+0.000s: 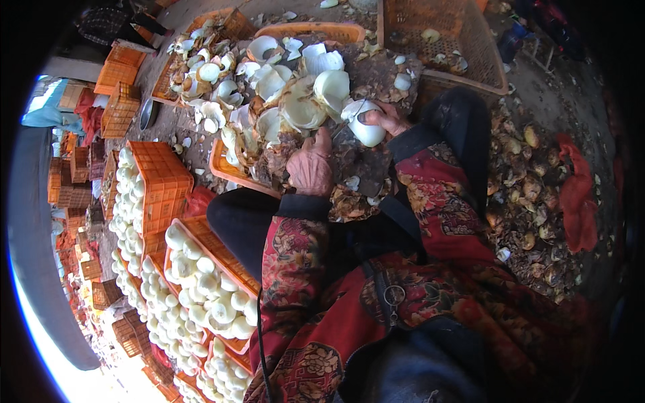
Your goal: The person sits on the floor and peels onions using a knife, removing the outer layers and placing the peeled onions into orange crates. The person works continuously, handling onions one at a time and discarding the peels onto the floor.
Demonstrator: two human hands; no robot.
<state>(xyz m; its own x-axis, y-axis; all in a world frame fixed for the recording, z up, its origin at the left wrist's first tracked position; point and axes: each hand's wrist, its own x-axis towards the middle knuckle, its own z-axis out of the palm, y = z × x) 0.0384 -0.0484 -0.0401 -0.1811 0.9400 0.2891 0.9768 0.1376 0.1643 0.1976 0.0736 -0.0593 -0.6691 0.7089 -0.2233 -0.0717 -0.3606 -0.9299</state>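
My right hand grips a white peeled onion, its fingers at a dark opening in the side. My left hand is closed and holds what looks like a thin knife. The narrow blade points up and right to the onion; the handle is hidden in my fist. Both hands are over a dark, dirty board in front of my knees. Just beyond my left hand lie hollow onion layers and brown skins, heaped together. A cupped white onion piece rests beside the held onion.
Orange crates of peeled onions stand at my left. An orange crate with a few scraps is at the far right. Unpeeled onions and a red mesh bag lie at my right. A person is at the upper left.
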